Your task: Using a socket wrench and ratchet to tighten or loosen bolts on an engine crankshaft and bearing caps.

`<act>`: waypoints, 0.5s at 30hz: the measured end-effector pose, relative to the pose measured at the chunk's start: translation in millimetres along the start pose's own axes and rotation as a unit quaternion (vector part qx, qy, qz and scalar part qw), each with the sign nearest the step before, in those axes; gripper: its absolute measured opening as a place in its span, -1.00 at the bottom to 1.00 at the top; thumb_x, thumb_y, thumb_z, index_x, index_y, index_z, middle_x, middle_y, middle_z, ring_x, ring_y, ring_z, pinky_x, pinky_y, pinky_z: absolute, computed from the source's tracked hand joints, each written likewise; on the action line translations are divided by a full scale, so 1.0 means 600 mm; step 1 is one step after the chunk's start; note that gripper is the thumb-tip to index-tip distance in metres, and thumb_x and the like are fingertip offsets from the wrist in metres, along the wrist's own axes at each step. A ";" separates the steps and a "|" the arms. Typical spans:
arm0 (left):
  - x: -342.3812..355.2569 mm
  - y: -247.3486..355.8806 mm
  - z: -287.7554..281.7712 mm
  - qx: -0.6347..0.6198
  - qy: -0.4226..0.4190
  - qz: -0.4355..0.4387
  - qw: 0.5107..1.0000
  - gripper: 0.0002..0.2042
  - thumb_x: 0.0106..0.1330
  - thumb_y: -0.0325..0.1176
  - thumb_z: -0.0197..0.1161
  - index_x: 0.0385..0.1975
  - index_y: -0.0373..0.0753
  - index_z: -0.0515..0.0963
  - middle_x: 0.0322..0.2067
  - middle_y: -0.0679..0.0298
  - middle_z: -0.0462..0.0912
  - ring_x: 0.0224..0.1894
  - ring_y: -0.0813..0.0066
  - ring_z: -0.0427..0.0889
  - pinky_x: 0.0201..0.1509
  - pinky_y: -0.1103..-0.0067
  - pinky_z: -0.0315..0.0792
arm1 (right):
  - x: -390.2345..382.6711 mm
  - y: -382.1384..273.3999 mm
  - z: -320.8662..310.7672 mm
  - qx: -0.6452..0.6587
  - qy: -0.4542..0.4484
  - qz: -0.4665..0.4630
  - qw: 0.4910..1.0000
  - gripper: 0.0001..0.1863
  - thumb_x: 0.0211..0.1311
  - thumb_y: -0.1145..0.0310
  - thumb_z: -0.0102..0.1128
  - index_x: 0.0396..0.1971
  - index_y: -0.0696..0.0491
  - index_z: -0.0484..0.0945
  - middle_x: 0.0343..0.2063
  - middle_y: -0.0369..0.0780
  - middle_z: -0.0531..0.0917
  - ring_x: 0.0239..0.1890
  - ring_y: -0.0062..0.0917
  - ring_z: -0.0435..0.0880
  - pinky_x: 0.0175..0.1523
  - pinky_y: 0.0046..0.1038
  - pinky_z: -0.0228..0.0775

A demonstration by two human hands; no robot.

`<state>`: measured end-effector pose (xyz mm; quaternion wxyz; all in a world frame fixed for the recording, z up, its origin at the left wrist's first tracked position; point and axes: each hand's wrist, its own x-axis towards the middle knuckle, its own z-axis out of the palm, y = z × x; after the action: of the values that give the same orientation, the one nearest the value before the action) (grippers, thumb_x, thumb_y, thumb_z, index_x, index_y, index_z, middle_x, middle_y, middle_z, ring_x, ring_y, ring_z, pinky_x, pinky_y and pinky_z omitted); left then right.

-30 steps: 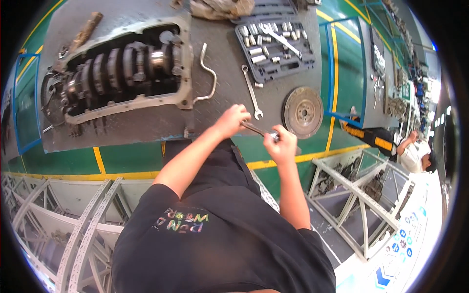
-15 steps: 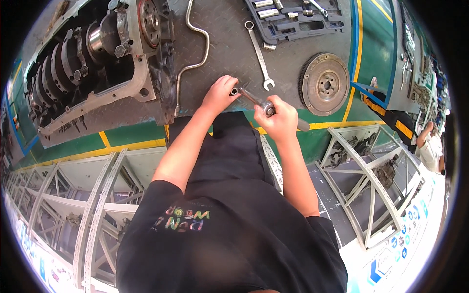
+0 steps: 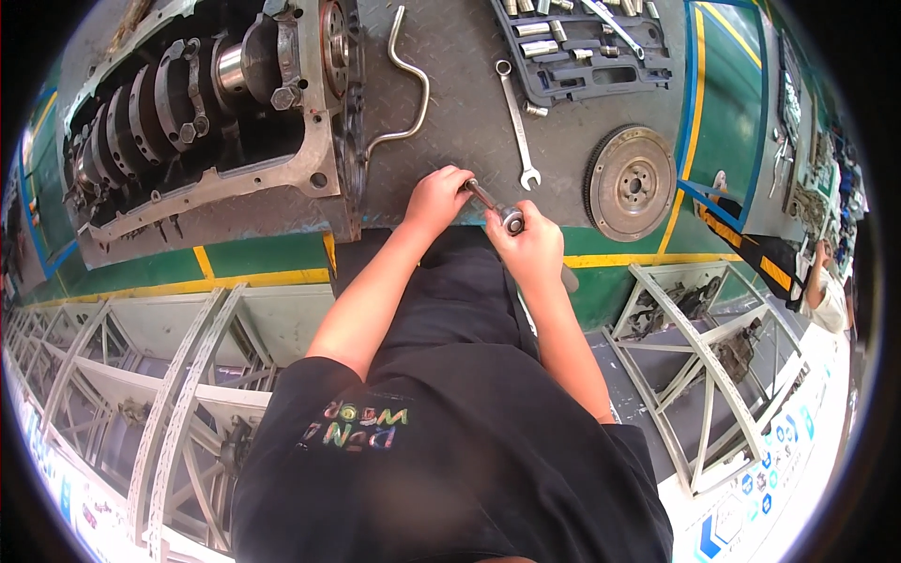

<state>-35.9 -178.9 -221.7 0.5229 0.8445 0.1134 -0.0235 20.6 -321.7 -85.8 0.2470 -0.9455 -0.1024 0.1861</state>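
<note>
At the near edge of the worktop [image 3: 460, 113], the ratchet wrench [image 3: 512, 221] is there — the right hand [image 3: 535, 248] has its grip closed around it, the left hand [image 3: 435, 203] grips its extension bar [image 3: 483, 195] closely.

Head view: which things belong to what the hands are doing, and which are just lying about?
In use:
ratchet, gripped by the right hand
thin bar at the ratchet's head, its far end held by the left hand

Untouched, apparently just lying about:
wrench
toothed metal wheel
bent metal rod
socket case
engine block
</note>
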 end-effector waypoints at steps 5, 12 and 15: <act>0.001 0.001 0.008 0.009 0.017 -0.029 0.999 -0.75 0.03 -0.51 0.37 -0.25 -0.27 0.58 -0.31 0.15 0.65 -0.26 0.13 0.67 -0.17 0.35 0.54 | 0.000 -0.014 0.006 -0.040 0.020 -0.014 0.999 -0.59 -0.01 0.07 0.45 -0.50 0.11 0.53 -0.69 -0.14 0.60 -0.59 -0.23 0.66 -0.46 -0.31 0.47; 0.004 0.009 0.002 -0.020 -0.031 -0.093 0.995 -0.79 0.12 -0.43 0.32 -0.30 -0.26 0.46 -0.35 0.03 0.64 -0.25 -0.05 0.64 -0.21 0.21 0.51 | -0.001 -0.048 0.028 -0.126 0.044 -0.066 0.989 -0.57 0.05 0.03 0.39 -0.60 0.05 0.43 -0.72 -0.11 0.60 -0.64 -0.15 0.64 -0.53 -0.22 0.48; 0.004 0.013 -0.003 -0.020 -0.052 -0.106 0.993 -0.80 0.13 -0.43 0.30 -0.33 -0.27 0.42 -0.38 0.00 0.63 -0.26 -0.09 0.63 -0.24 0.18 0.50 | -0.001 -0.057 0.030 -0.147 0.044 -0.078 0.985 -0.56 0.10 0.01 0.36 -0.62 0.05 0.41 -0.72 -0.09 0.59 -0.67 -0.12 0.63 -0.56 -0.20 0.47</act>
<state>-31.9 -180.1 -214.5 0.5393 0.8149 0.1749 -0.1205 9.6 -285.0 -83.1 0.1231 -0.9679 -0.1913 0.1071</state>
